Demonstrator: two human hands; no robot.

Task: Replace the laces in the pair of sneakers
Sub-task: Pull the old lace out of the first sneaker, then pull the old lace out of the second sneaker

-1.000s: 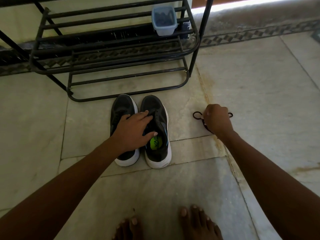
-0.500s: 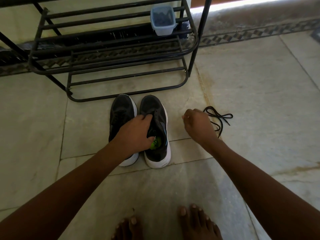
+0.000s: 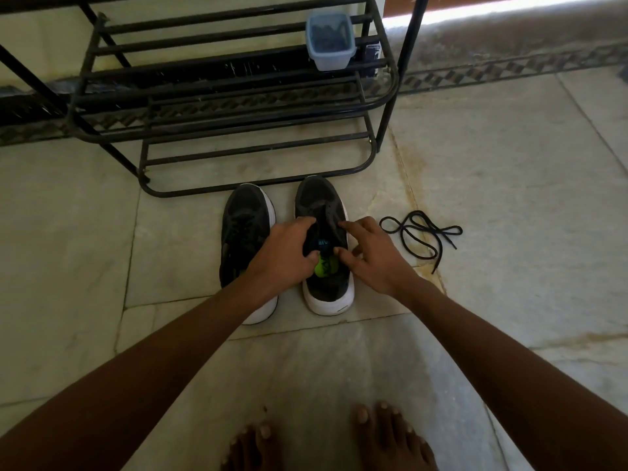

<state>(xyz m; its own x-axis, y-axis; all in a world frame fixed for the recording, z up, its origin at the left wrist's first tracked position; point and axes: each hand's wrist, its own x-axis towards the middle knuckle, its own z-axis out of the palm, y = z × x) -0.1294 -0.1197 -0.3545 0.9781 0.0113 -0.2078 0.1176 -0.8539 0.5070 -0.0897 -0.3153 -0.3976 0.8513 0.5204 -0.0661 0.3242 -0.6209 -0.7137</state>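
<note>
Two black sneakers with white soles stand side by side on the floor. The left sneaker still has its lace in. The right sneaker has bare eyelets and a green insole showing. My left hand grips the left edge of the right sneaker's opening, thumb inside. My right hand holds its right edge, index finger along the eyelet strip and thumb at the opening. A loose black lace lies tangled on the floor to the right, apart from both hands.
A black metal shoe rack stands just behind the sneakers' toes. A pale blue plastic container sits on its shelf. My bare feet are at the bottom of the view. Marble floor spreads to the right.
My right hand let go of the black lace, left it on the floor and moved left onto the right sneaker. My left hand shifted to that sneaker's opening.
</note>
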